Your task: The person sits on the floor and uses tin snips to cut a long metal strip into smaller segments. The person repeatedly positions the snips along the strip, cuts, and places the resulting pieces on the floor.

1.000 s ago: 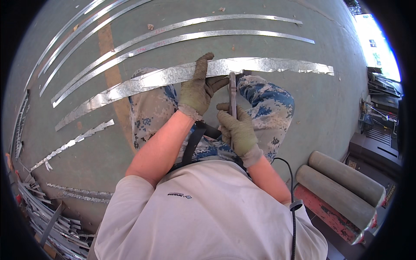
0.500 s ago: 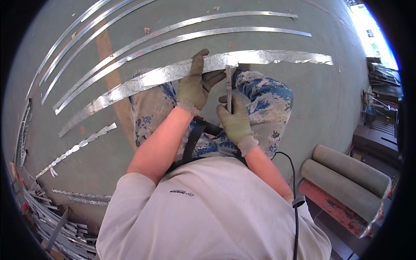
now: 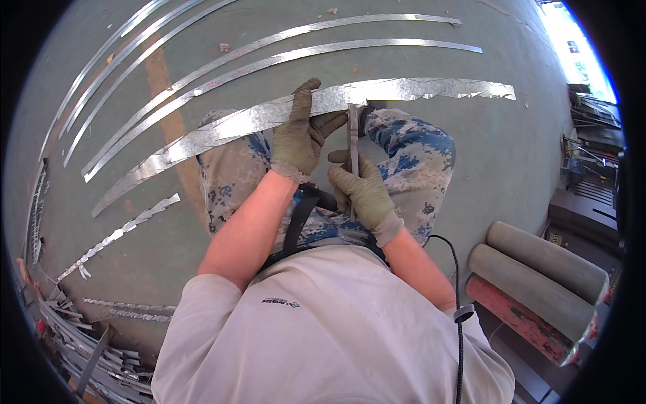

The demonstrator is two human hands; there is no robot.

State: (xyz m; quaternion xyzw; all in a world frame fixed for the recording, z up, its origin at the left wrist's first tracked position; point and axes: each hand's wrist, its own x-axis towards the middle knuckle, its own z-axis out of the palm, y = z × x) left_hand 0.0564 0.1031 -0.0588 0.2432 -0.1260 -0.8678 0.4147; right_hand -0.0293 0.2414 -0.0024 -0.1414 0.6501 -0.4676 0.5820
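A long, wide strip of shiny sheet metal (image 3: 397,89), with creases along its length, lies across in front of my knees. My left hand (image 3: 296,141), in a greenish work glove, grips its near edge, thumb over the top face and fingers below. My gloved right hand (image 3: 363,188) is closed around a long, narrow grey metal tool (image 3: 353,131) held upright in the picture. The tool's far end meets the strip's near edge, just right of my left fingertips. Its exact kind cannot be made out.
Several narrow metal strips (image 3: 377,45) lie on the green floor (image 3: 498,155) beyond. Crumpled strips (image 3: 121,230) and a heap of metal scrap (image 3: 101,363) are at left. Grey rollers (image 3: 538,289) and a red one (image 3: 518,316) lie at right. A black cable (image 3: 460,357) hangs along my right side.
My right hand has shifted slightly left on the tool, and the tool's lower end now shows below it. The metal strip and my left hand have barely moved.
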